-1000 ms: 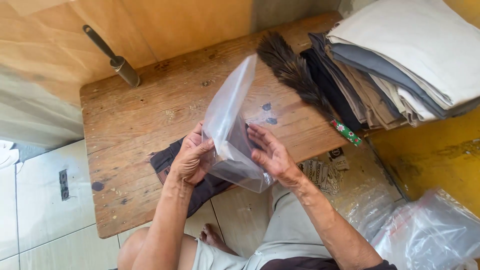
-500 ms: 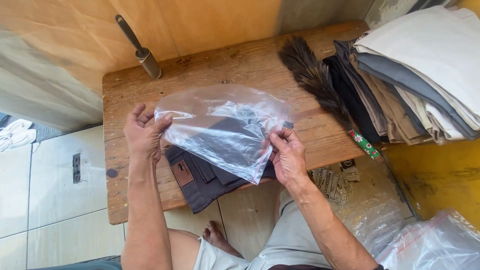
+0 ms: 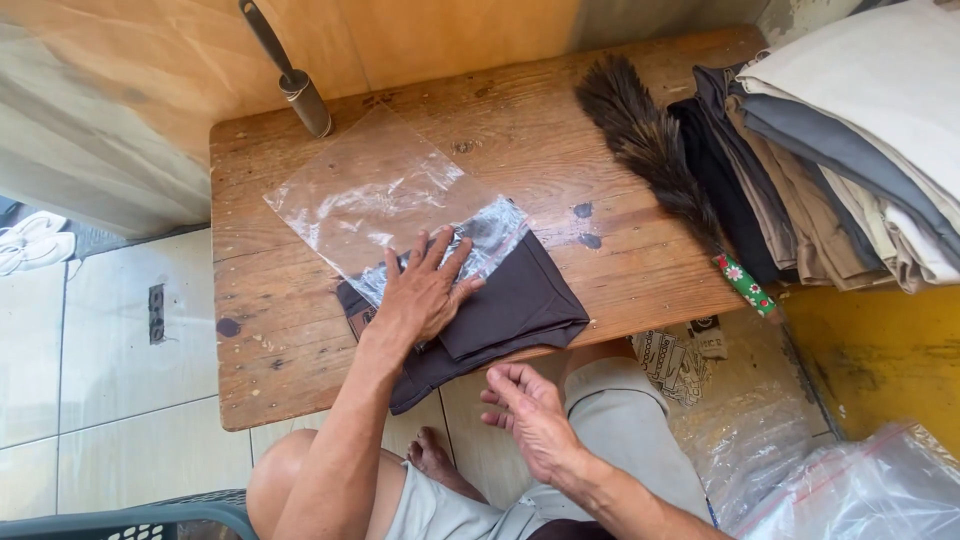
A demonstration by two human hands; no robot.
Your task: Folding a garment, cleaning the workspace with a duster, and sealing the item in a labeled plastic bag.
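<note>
The dark folded trousers (image 3: 500, 305) lie near the front edge of my wooden desk (image 3: 300, 350), a corner of them hanging just over that edge. My left hand (image 3: 425, 290) rests flat on top of them, fingers spread and grasping nothing, pressing down where the clear plastic bag (image 3: 370, 190) overlaps the cloth. The bag lies flat and see-through on the desk, stretching from under my fingers back toward the far left corner, its near end crinkled over the trousers. My right hand (image 3: 530, 405) hangs loose in front of the desk, above my knee, palm turned up, fingers lightly curled and holding nothing. Beyond the bag, at the back of the desk, a dark tool with a long handle (image 3: 290, 75) leans against the brown wall. To the right a feather duster (image 3: 655, 150) lies slantwise, its dark plumes toward the wall and its flowered green handle pointing to the front right corner. Just beside it a stack of folded clothes (image 3: 840, 140) in black, grey, tan and white fills the right end. Down on the floor to my right lie more clear plastic bags (image 3: 860, 480).
</note>
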